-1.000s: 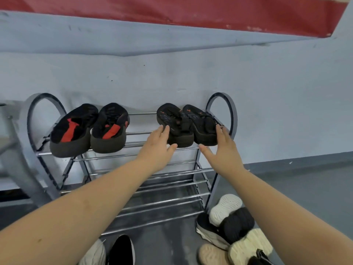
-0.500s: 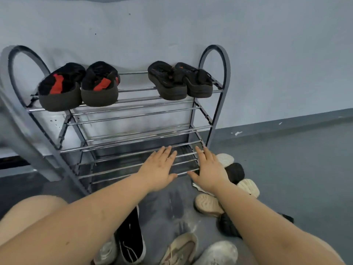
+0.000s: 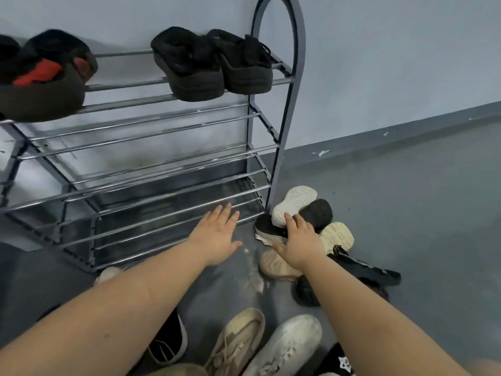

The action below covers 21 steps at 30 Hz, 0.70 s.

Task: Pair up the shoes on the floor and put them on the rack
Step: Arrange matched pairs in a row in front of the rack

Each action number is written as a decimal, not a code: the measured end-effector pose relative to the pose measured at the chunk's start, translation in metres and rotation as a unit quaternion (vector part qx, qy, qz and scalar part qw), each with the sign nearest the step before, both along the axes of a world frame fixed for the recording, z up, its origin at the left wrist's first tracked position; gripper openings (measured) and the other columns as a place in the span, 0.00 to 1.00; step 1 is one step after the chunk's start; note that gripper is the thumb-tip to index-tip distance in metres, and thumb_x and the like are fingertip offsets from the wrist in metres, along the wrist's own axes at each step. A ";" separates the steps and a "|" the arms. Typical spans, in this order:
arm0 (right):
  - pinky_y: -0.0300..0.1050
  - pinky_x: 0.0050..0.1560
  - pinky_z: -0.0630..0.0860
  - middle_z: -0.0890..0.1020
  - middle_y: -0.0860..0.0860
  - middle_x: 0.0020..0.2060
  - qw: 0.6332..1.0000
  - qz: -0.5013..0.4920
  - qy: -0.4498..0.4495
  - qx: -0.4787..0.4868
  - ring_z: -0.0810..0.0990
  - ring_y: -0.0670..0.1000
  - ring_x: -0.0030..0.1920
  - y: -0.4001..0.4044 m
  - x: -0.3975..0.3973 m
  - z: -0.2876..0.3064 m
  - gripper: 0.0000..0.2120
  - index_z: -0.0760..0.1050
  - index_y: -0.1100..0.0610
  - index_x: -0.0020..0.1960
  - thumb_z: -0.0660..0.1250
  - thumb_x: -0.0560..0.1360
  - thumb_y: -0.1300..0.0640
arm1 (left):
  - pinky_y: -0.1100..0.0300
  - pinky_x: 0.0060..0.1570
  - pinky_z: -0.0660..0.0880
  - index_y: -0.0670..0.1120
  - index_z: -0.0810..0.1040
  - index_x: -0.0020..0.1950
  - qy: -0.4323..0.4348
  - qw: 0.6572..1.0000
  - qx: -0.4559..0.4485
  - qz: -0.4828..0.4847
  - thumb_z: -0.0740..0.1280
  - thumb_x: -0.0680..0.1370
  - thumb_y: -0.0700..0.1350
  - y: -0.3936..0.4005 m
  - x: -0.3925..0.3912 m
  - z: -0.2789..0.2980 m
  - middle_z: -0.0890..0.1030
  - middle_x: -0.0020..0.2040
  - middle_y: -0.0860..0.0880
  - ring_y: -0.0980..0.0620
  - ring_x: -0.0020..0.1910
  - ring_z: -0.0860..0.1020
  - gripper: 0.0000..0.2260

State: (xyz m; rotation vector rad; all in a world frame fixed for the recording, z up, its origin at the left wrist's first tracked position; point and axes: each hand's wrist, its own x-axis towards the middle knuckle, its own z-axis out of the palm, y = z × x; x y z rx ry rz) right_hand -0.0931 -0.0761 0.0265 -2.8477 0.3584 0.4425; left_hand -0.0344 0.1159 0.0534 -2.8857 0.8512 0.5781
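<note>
A metal shoe rack (image 3: 282, 137) stands against the wall. Its top shelf carries a pair of black sandals (image 3: 211, 63) and, at the left, black slippers with red insoles (image 3: 43, 80). A heap of shoes lies on the floor by the rack's right foot: a white-soled shoe (image 3: 294, 203), a black shoe (image 3: 318, 213), a cream shoe (image 3: 336, 236), a beige shoe (image 3: 273, 267). My right hand (image 3: 302, 241) lies over this heap, fingers straight, touching the white-soled shoe. My left hand (image 3: 217, 236) hovers flat, fingers spread, before the lowest shelf.
Nearer me on the floor lie a tan lace-up sneaker (image 3: 238, 340), a white sneaker (image 3: 284, 348), a black slip-on (image 3: 168, 340) and a black sandal (image 3: 368, 270). The three lower shelves hold nothing. Grey floor stretches out to the right.
Both hands came down from the black sandals on the top shelf to floor level. The right hand has reached the shoe heap. The view has tilted downward.
</note>
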 end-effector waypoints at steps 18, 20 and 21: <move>0.54 0.69 0.64 0.54 0.55 0.77 0.996 -0.036 0.082 -0.017 0.55 0.59 0.75 -0.082 0.090 -0.092 0.35 0.46 0.50 0.78 0.59 0.78 0.41 | 0.53 0.75 0.45 0.49 0.46 0.78 0.116 0.993 -0.001 -0.021 0.54 0.81 0.56 -0.080 0.077 -0.110 0.45 0.79 0.45 0.47 0.78 0.45 0.30; 0.55 0.70 0.64 0.53 0.54 0.77 0.996 -0.019 0.086 -0.022 0.55 0.59 0.75 -0.091 0.094 -0.103 0.34 0.47 0.49 0.78 0.58 0.79 0.42 | 0.53 0.75 0.45 0.50 0.47 0.78 0.126 0.992 -0.004 -0.023 0.54 0.81 0.56 -0.090 0.084 -0.121 0.46 0.79 0.45 0.47 0.78 0.46 0.29; 0.55 0.70 0.63 0.52 0.54 0.77 0.996 -0.011 0.088 -0.024 0.54 0.59 0.75 -0.095 0.095 -0.109 0.33 0.48 0.49 0.78 0.58 0.79 0.43 | 0.53 0.75 0.46 0.50 0.48 0.78 0.132 0.991 -0.006 -0.023 0.54 0.81 0.56 -0.096 0.086 -0.127 0.47 0.79 0.45 0.47 0.78 0.47 0.29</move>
